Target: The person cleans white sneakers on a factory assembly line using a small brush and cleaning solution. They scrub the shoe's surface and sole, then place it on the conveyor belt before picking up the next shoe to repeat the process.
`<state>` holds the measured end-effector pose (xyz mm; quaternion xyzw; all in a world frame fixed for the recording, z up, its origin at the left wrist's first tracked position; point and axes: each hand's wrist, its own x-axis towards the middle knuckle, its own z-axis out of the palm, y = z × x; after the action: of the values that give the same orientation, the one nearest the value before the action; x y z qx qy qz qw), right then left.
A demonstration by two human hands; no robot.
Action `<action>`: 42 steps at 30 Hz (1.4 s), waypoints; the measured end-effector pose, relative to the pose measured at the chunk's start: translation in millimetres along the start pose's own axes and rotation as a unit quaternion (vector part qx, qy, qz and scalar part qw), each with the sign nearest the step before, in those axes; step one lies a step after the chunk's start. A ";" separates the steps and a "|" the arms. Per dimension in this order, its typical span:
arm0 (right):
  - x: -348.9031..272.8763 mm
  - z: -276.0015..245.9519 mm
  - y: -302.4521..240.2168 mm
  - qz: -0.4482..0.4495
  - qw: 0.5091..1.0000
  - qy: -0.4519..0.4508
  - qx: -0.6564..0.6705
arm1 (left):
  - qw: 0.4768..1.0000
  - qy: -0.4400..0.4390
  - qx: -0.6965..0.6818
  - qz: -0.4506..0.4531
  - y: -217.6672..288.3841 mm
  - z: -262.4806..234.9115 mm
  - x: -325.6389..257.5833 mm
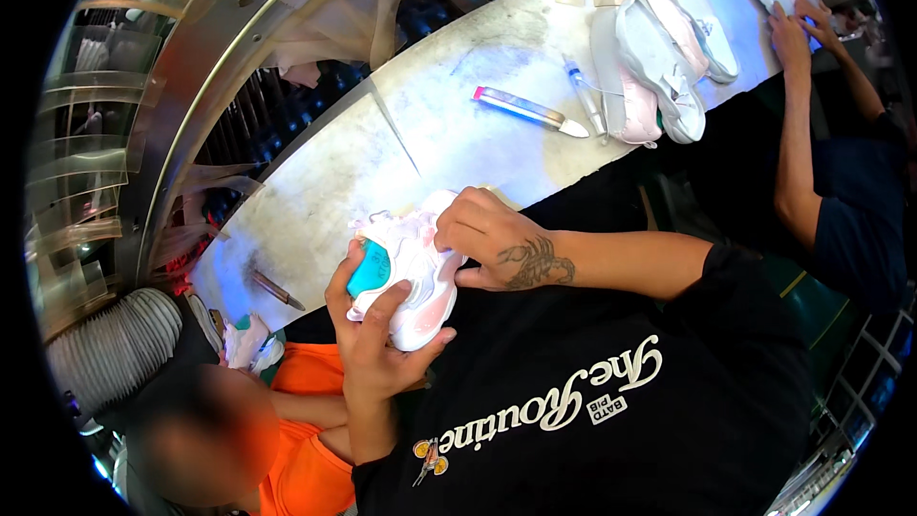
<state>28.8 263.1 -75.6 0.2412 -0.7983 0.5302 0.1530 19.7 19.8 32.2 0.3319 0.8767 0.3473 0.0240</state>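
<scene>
My left hand (374, 330) is wrapped round a white and pale pink shoe (420, 291) with a teal patch, fingers and thumb spread along its sides. The shoe is held tilted in front of my chest, just off the table's near edge. My right hand (492, 239) has its fingers curled against the upper end of the same shoe, and its fingertips are partly hidden there. Whether they pinch anything smaller than the shoe cannot be seen.
On the pale table (315, 182) lie a white-tipped tube (530, 112), a clear pen-like tube (585, 96), a brush-like tool (277, 290) and several white shoes (659, 62). A metal machine frame (205, 57) borders the far side. People work at both sides, one in orange (310, 440).
</scene>
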 end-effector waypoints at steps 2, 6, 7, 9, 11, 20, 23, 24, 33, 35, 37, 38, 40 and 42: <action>4.6 6.8 3.8 -0.029 1.000 -0.002 0.001 | 0.997 -0.026 0.031 -0.062 5.1 -12.0 -3.4; 17.4 28.5 -0.9 -0.069 0.997 0.010 -0.013 | 0.981 0.001 0.169 -0.097 -6.7 -17.5 -13.7; 21.9 30.9 -4.1 -0.051 0.998 0.016 -0.012 | 0.982 0.011 0.157 -0.106 -13.1 -16.2 -17.5; 30.4 32.3 -11.7 -0.012 0.999 0.028 -0.012 | 0.983 0.031 0.129 -0.123 -22.7 -15.8 -21.5; 26.0 39.5 -8.7 -0.052 0.997 0.038 -0.035 | 0.984 0.022 0.150 -0.097 -21.3 -18.9 -17.2; 27.2 30.4 4.7 -0.052 0.998 -0.001 0.026 | 0.987 0.027 0.132 -0.083 -15.0 -16.3 -1.5; 28.1 30.2 9.5 -0.050 0.998 -0.009 0.043 | 0.985 0.046 0.140 -0.089 -6.7 -3.5 0.5; 28.9 28.6 11.4 -0.041 0.998 -0.020 0.048 | 0.985 0.054 0.145 -0.073 -8.4 -2.3 1.0; 28.8 22.2 33.3 0.103 0.991 -0.089 0.018 | 0.984 0.045 0.171 -0.005 -24.5 -5.9 -11.0; 28.2 27.9 36.0 0.158 0.970 -0.157 0.097 | 0.983 0.044 0.181 -0.007 -25.9 -7.2 -15.6; 38.0 22.1 34.9 0.194 0.949 -0.204 0.141 | 0.982 0.046 0.181 -0.008 -29.3 -6.5 -18.0; 42.7 16.3 31.8 0.205 0.943 -0.217 0.149 | 0.983 0.046 0.177 -0.008 -30.5 -5.7 -19.7; 37.6 19.6 32.7 0.195 0.949 -0.186 0.161 | 0.983 0.049 0.178 0.001 -31.4 -3.7 -21.4; 23.0 35.9 37.7 0.150 0.969 -0.095 0.170 | 0.980 0.051 0.189 0.018 -31.2 -3.1 -21.8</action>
<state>-10.7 237.1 -107.3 0.1905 -0.7343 0.6498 -0.0477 18.2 -11.9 10.9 0.3280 0.9206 0.1920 -0.0899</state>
